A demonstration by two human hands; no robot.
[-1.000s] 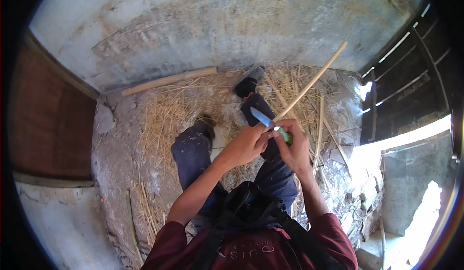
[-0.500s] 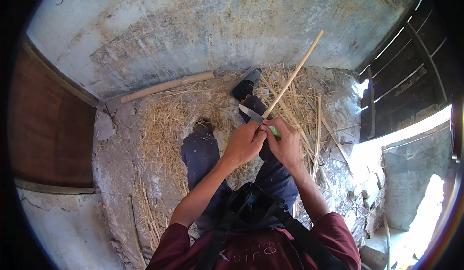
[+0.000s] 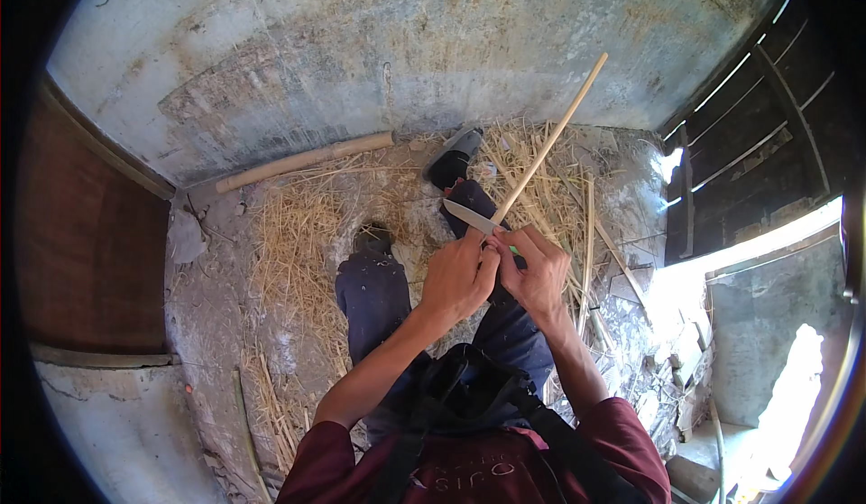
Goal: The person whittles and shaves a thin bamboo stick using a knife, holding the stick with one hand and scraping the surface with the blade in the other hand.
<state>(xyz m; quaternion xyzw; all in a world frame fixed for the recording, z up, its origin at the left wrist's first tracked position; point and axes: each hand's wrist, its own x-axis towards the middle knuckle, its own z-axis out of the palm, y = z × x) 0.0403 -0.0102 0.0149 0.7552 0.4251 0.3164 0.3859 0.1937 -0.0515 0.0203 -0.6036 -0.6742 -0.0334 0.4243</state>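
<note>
A long, thin, pale stick (image 3: 553, 138), likely bamboo, slants up and to the right from between my hands. My left hand (image 3: 458, 277) is closed round its lower end, which my fingers hide. My right hand (image 3: 536, 274) grips a knife, a bit of its green handle showing between the fingers. The knife's blade (image 3: 469, 216) points up and left, lying across the stick just above my left fingers. Both hands meet over my right leg, thumbs close together.
Straw and shavings (image 3: 293, 247) litter the floor around my feet. A thick bamboo pole (image 3: 307, 161) lies along the base of the stained wall (image 3: 361, 53). Split strips (image 3: 588, 242) rest at the right, near rubble (image 3: 690, 360). A brown panel (image 3: 95, 233) stands at the left.
The blade has turned slightly and its flat face shows more. Both hands keep their grips and have barely moved. The whole view has shifted a little.
</note>
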